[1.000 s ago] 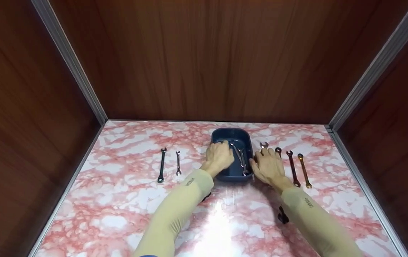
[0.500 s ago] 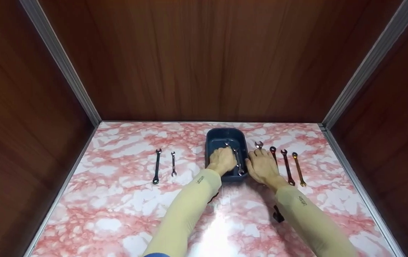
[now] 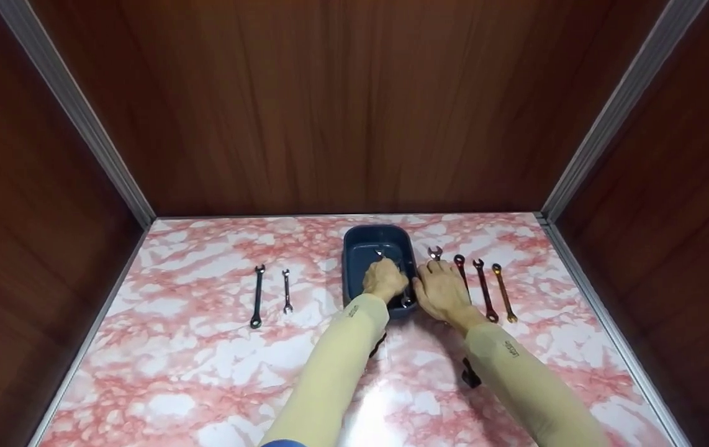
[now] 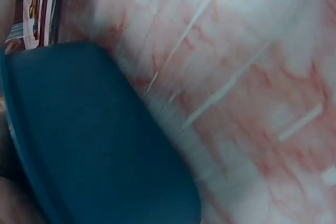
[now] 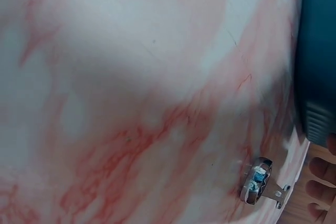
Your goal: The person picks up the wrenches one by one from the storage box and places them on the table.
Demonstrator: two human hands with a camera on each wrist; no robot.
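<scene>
My left hand [image 3: 384, 279] reaches into the dark blue bin [image 3: 354, 242], knuckles up and fingers bent over the wrenches there. A silver wrench end [image 3: 380, 253] shows beyond its knuckles and another wrench [image 3: 406, 300] shows at the near right corner. Its fingertips are hidden, so I cannot tell whether they grip a wrench. My right hand [image 3: 444, 290] rests beside the bin's right wall with fingers loosely extended and thumb close to the wall. Under it lies a silver wrench [image 3: 434, 252], partly covered; the right wrist view shows this wrench [image 5: 257, 182] near the fingers [image 5: 320, 174].
Right of my right hand lie a red-headed wrench [image 3: 460, 262], a dark red wrench [image 3: 485, 292] and a gold wrench [image 3: 505, 295]. To the left are a black wrench [image 3: 257, 298] and a small silver wrench [image 3: 287, 292]. Wood-look panels [image 3: 329, 112] enclose the marbled table [image 3: 193, 347].
My left hand has shifted from the bin's left side to the wrenches at its right. The right hand stays beside the bin. The whole scene slides left as the head camera turns.
</scene>
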